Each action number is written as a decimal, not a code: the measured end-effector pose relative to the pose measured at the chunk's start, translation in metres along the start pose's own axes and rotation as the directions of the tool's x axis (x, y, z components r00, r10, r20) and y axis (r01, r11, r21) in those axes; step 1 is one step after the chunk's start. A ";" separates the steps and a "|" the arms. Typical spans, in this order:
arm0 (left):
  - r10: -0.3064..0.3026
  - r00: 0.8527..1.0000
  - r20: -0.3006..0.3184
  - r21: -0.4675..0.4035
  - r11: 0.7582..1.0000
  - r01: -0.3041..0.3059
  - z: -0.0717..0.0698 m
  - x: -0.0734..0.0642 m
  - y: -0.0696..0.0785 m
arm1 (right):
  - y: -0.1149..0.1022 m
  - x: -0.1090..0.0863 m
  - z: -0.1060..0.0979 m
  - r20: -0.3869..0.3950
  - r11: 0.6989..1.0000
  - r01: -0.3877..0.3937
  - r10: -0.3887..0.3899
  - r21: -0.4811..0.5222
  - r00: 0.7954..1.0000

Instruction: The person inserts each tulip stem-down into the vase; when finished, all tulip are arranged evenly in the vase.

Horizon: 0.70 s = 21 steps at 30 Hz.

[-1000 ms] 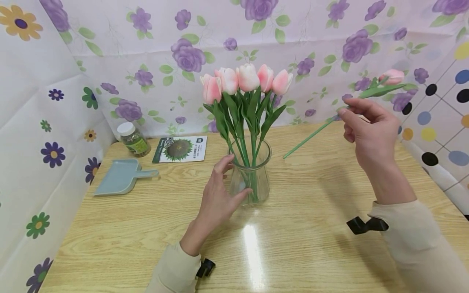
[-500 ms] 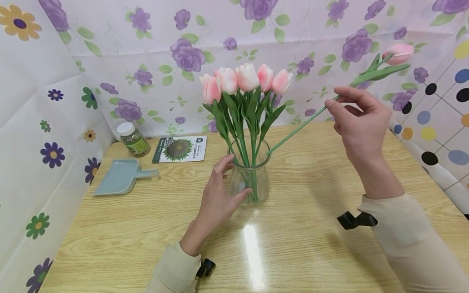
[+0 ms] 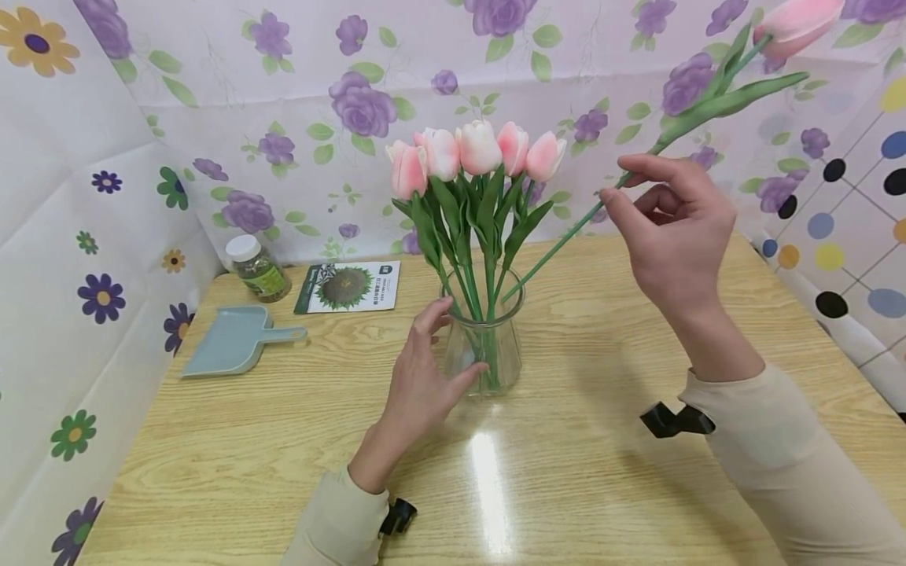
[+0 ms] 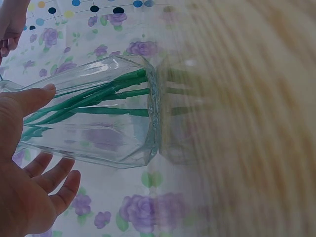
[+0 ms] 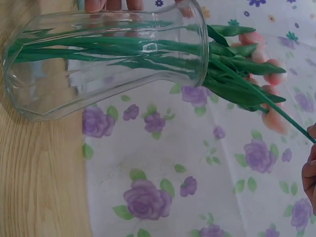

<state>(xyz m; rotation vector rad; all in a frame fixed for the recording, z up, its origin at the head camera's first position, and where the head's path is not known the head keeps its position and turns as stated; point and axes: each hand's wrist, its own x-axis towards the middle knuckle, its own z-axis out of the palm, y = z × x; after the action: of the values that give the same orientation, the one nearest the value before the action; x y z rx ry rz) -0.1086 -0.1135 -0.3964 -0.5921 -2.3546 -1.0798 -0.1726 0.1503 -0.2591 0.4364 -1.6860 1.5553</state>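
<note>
A clear glass vase (image 3: 511, 358) stands upright on the table, holding several pink-and-white tulips (image 3: 480, 149) with green leaves. My left hand (image 3: 421, 377) holds the vase from its left side, thumb across the front and fingers curved round it. In the left wrist view the thumb lies along the glass near the neck. To the right and above, my right hand (image 3: 675, 228) pinches another tulip (image 3: 697, 116) by its stem between thumb and forefinger. That flower slants, bloom up at the right, its stem's lower end at the vase rim. In the right wrist view the stem (image 5: 276, 106) crosses the mouth.
At the back left, a white-lidded jar (image 3: 260, 271) stands beside a printed card (image 3: 382, 289) with a sunflower picture. A blue-grey dustpan (image 3: 230, 342) lies in front of them. A flower-patterned sheet (image 3: 297, 102) hangs behind the wooden table (image 3: 233, 456).
My right hand has moved left and slightly up with the tulip, bringing the stem's lower end to the vase mouth; its bloom has risen. The left hand and vase have stayed in place.
</note>
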 end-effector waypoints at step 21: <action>-0.015 1.000 0.005 -0.017 1.000 0.015 0.000 0.000 -0.001 | -0.010 -0.020 0.022 0.244 0.965 0.260 -0.242 -0.044 0.939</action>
<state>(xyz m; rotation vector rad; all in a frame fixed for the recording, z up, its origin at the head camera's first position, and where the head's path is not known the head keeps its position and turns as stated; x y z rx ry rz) -0.1089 -0.1138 -0.3969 -0.5843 -2.3602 -1.1069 -0.1599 0.1222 -0.2652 0.7921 -1.7809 1.2878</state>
